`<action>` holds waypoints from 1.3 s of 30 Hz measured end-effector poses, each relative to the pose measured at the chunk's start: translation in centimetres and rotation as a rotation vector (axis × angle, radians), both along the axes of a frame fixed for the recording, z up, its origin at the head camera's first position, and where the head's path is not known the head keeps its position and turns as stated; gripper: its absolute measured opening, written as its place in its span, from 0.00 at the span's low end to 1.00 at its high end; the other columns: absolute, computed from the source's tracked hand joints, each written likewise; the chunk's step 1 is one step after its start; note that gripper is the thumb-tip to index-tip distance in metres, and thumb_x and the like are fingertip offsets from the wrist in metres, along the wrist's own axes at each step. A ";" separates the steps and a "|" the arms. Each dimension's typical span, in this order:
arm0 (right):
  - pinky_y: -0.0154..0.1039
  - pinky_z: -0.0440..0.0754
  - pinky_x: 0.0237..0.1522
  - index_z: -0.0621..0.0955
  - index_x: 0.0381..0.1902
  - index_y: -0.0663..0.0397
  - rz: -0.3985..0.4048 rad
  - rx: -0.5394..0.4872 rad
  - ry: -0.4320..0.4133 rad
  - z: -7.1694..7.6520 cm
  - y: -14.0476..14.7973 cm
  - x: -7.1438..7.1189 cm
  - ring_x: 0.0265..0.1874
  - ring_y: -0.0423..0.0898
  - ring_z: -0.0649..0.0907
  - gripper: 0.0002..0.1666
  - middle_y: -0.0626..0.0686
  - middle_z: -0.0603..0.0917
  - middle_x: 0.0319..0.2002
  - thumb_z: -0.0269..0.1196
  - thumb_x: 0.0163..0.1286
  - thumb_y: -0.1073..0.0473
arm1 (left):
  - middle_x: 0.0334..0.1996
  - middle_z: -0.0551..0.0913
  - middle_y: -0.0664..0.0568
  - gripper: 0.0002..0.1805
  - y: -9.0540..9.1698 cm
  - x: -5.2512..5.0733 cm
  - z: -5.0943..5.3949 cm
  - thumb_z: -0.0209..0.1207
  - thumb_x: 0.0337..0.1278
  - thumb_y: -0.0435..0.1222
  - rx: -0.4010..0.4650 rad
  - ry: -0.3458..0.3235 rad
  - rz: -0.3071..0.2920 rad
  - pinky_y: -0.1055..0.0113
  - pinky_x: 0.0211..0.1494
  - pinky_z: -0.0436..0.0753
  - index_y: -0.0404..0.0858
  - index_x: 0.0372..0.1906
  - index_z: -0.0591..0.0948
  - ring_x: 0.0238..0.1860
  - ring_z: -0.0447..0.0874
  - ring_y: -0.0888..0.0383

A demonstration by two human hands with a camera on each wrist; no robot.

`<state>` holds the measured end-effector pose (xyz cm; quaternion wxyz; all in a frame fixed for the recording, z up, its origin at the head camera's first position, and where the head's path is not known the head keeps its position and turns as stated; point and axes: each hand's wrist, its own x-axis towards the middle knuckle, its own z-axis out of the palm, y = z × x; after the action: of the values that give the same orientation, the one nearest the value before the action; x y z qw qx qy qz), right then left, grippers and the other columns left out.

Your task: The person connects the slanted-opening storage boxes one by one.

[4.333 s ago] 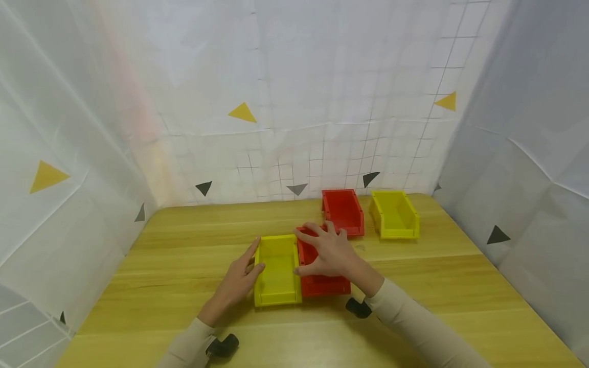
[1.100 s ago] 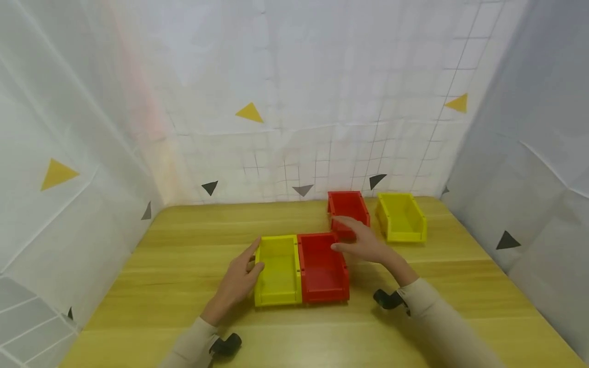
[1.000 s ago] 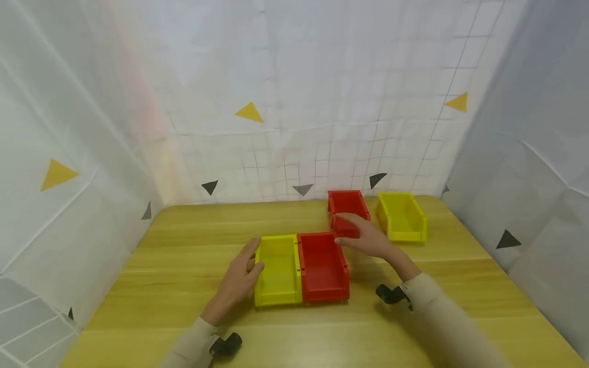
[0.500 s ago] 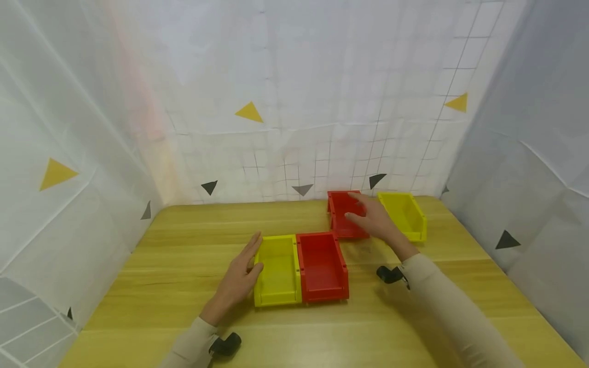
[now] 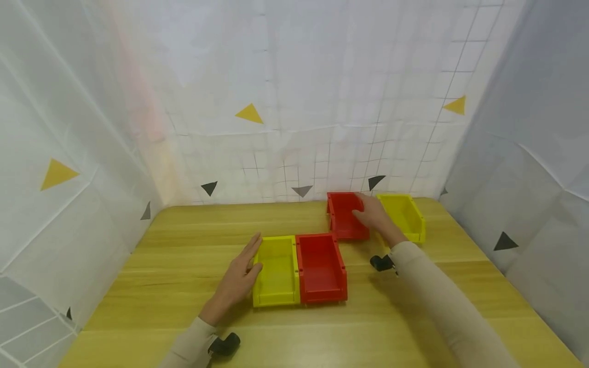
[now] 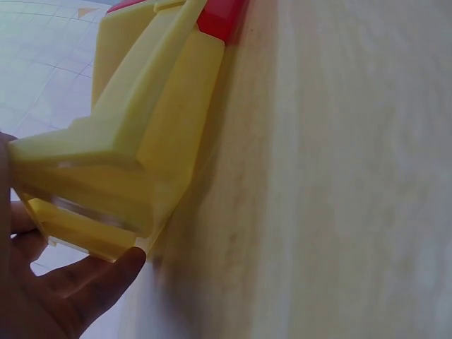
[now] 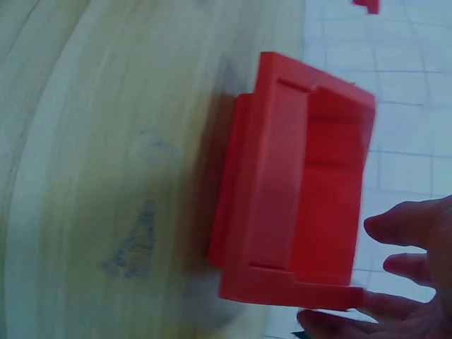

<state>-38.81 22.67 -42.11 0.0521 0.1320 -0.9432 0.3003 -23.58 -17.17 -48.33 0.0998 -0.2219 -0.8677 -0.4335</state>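
Observation:
A yellow storage bin (image 5: 276, 271) and a red storage bin (image 5: 320, 267) stand side by side on the table, touching. My left hand (image 5: 235, 278) rests against the yellow bin's left wall with fingers extended and thumb near the rim. In the left wrist view, fingertips (image 6: 131, 263) lie along that bin's side. Farther back, my right hand (image 5: 375, 213) is at the right wall of a second red bin (image 5: 345, 220). Its thumb is over the opening and the other fingers are partly hidden. The right wrist view shows the thumb (image 7: 395, 220) apart from the red wall.
A second yellow bin (image 5: 405, 217) stands at the back right, just beyond the right hand. White sheeting (image 5: 294, 102) with triangles and grid lines encloses the back and sides of the wooden table (image 5: 184, 245). Black wrist cameras (image 5: 224, 345) sit on both sleeves.
My right hand has left the front red bin, which now sits flush beside the yellow one, and moved back to the rear red bin's right wall. The left hand has stayed nearly still.

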 end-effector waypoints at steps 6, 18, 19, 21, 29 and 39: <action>0.62 0.73 0.65 0.66 0.75 0.71 -0.004 -0.010 0.006 -1.1 0.0 -0.4 0.56 0.66 0.78 0.35 0.70 0.78 0.62 0.59 0.71 0.70 | 0.82 0.51 0.58 0.36 0.0 0.2 0.1 0.52 0.76 0.28 -0.019 0.008 0.006 0.64 0.34 0.72 0.39 0.83 0.56 0.19 0.54 0.67; 0.61 0.77 0.61 0.70 0.70 0.67 -0.087 -0.069 -0.116 -1.1 -0.2 0.0 0.54 0.64 0.79 0.31 0.66 0.80 0.59 0.62 0.71 0.69 | 0.82 0.50 0.58 0.35 0.1 0.2 0.0 0.51 0.76 0.28 -0.026 0.022 0.007 0.59 0.45 0.73 0.38 0.83 0.56 0.20 0.57 0.67; 0.61 0.77 0.61 0.70 0.70 0.66 -0.091 -0.072 -0.119 -1.2 -0.2 0.0 0.54 0.63 0.80 0.31 0.66 0.81 0.59 0.62 0.71 0.68 | 0.82 0.50 0.58 0.35 0.1 0.3 0.0 0.50 0.77 0.28 -0.026 0.021 0.007 0.59 0.43 0.73 0.39 0.84 0.56 0.19 0.56 0.67; 0.61 0.78 0.60 0.70 0.69 0.66 -0.098 -0.083 -0.119 -1.3 -0.1 0.0 0.54 0.63 0.80 0.30 0.66 0.81 0.58 0.63 0.71 0.68 | 0.82 0.50 0.58 0.36 0.1 0.3 0.0 0.50 0.77 0.28 -0.025 0.020 0.006 0.61 0.40 0.72 0.40 0.84 0.56 0.18 0.56 0.68; 0.57 0.83 0.54 0.74 0.63 0.71 -0.133 -0.124 -0.090 -1.4 0.6 0.1 0.45 0.62 0.82 0.24 0.68 0.83 0.52 0.60 0.73 0.65 | 0.83 0.50 0.57 0.35 0.3 0.3 0.0 0.50 0.77 0.31 -0.009 0.028 0.003 0.58 0.48 0.73 0.40 0.84 0.56 0.24 0.59 0.64; 0.57 0.82 0.57 0.69 0.70 0.73 -0.191 -0.160 -0.138 -0.1 1.3 0.6 0.51 0.64 0.81 0.29 0.70 0.79 0.60 0.58 0.77 0.63 | 0.82 0.51 0.57 0.36 0.1 0.2 0.0 0.50 0.75 0.27 0.003 0.033 -0.005 0.63 0.33 0.71 0.39 0.83 0.56 0.17 0.54 0.68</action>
<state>-38.23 23.92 -42.25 0.0256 0.0161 -0.9258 0.3767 -23.36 -17.03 -48.36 0.1132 -0.2312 -0.8647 -0.4312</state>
